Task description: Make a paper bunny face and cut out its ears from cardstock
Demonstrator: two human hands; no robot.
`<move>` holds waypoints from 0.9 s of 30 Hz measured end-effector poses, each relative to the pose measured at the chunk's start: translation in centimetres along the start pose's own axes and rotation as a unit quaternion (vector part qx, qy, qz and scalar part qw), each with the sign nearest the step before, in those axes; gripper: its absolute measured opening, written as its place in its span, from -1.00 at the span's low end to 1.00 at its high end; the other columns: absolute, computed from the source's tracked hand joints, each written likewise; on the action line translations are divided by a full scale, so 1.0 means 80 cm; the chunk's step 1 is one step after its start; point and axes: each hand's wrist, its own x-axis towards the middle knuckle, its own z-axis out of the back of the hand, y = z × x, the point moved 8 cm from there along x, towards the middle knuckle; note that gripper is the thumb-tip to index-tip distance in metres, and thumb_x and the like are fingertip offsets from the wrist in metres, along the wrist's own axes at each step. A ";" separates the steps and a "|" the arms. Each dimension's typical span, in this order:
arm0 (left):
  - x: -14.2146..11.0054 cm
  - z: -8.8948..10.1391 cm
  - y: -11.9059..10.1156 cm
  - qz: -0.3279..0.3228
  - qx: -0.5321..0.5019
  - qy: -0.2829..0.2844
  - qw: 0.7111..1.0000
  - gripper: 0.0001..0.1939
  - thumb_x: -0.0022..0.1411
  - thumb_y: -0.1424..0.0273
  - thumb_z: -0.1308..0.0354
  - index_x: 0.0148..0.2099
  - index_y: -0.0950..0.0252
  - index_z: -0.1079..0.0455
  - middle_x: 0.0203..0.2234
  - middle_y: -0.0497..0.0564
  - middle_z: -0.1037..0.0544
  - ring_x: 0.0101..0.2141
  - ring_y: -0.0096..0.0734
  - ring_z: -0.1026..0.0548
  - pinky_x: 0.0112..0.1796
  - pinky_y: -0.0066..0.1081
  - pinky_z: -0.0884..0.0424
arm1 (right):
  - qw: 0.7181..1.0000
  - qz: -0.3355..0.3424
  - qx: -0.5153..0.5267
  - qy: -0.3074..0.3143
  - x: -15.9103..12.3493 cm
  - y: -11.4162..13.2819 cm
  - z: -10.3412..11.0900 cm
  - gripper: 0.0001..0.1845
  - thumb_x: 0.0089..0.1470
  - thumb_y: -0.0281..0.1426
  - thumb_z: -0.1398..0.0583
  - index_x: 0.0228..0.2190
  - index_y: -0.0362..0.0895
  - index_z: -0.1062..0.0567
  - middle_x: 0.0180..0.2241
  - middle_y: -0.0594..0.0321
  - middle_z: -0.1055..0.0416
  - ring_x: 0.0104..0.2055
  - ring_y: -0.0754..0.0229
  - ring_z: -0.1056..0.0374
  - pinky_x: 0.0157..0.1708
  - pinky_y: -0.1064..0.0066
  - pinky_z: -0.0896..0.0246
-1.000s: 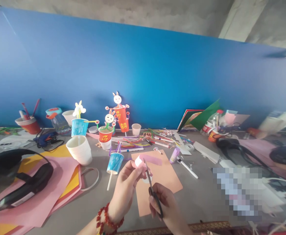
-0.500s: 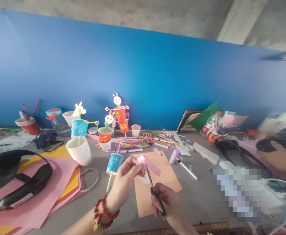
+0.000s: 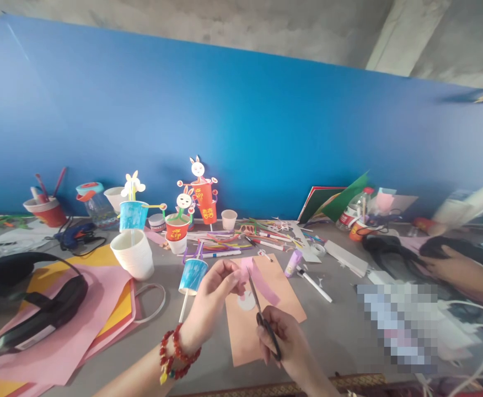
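Note:
Pinched in my left hand [image 3: 220, 286] is a strip of pink paper [image 3: 264, 284], its free end hanging to the right. My right hand [image 3: 283, 333] grips a pair of scissors [image 3: 268, 331] with black handles, the blades pointing up against the pink paper. Whether the blades are parted is too small to tell. Below both hands lies an orange paper sheet [image 3: 241, 342], with a white paper circle [image 3: 246, 301] on it. Left of my left hand is a blue painted paper cup [image 3: 193, 275] with a straw beneath it.
Stacked white cups [image 3: 132, 256], a headset [image 3: 38, 314] and coloured paper [image 3: 47, 364] lie left. Rabbit-faced cup figures [image 3: 177, 227] stand behind. A glue stick [image 3: 293, 263], a white marker [image 3: 316, 285] and a power strip [image 3: 347, 258] lie right. Another person's hand [image 3: 456, 267] rests far right.
The pink strip has shifted right, and its free end now hangs lower. My left hand moved slightly, uncovering the white circle. Another person's hand came in at the far right.

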 end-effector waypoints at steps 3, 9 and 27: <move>-0.004 -0.001 0.012 0.009 0.017 0.004 1.000 -0.74 0.29 0.18 -0.24 -0.29 0.28 -0.39 -0.47 -0.06 -0.49 -0.41 -0.42 -0.43 -0.28 -0.41 -0.37 | 1.000 -0.010 -0.004 -0.002 -0.001 0.002 -0.002 -0.40 -0.03 0.18 -0.27 -0.51 -0.08 -0.26 -0.75 0.42 -0.32 -0.77 0.45 0.03 -0.75 0.55 0.21; -0.002 -0.001 0.003 -0.003 0.054 0.025 0.998 -0.73 0.26 0.19 -0.26 -0.35 0.28 -0.39 -0.54 -0.08 -0.47 -0.45 -0.44 -0.40 -0.33 -0.44 -0.34 | 1.000 -0.019 0.010 0.003 -0.003 0.014 -0.007 -0.37 -0.09 0.19 -0.30 -0.52 -0.08 -0.25 -0.75 0.43 -0.31 -0.77 0.46 0.02 -0.75 0.55 0.19; 0.006 0.010 -0.010 -0.017 0.064 0.018 0.998 -0.76 0.21 0.26 -0.28 -0.41 0.30 -0.41 -0.56 -0.09 -0.49 -0.47 -0.48 -0.40 -0.35 -0.48 -0.31 | 0.999 -0.019 0.039 0.021 0.009 0.014 -0.012 -0.33 -0.16 0.23 -0.32 -0.54 -0.07 -0.24 -0.76 0.48 -0.26 -0.79 0.49 0.06 -0.77 0.56 0.18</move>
